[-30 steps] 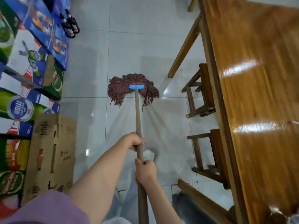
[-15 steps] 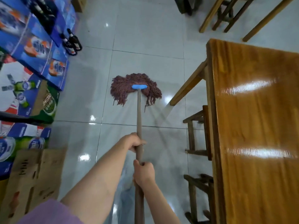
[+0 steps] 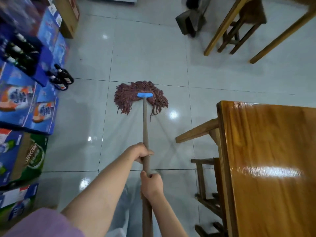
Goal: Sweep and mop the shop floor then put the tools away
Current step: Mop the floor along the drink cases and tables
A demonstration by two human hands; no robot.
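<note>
- Mopping is the step in hand: the mop [image 3: 141, 98] lies with its head spread flat on the tiled floor [image 3: 145, 53], between the stacked boxes [image 3: 25, 103] and the table [image 3: 266, 168].
- Wet streaks trail from the head back toward the person, so this strip looks partly done.
- Next move, as I judge it: push on over the dry tiles ahead, steering clear of the bottles [image 3: 61, 79] and stool [image 3: 205, 183].
- Left hand [image 3: 141, 152] has its grip wrapped round the handle higher up.
- Right hand [image 3: 151, 185] clenches the handle just below it.
- Putting tools away is not yet begun.
</note>
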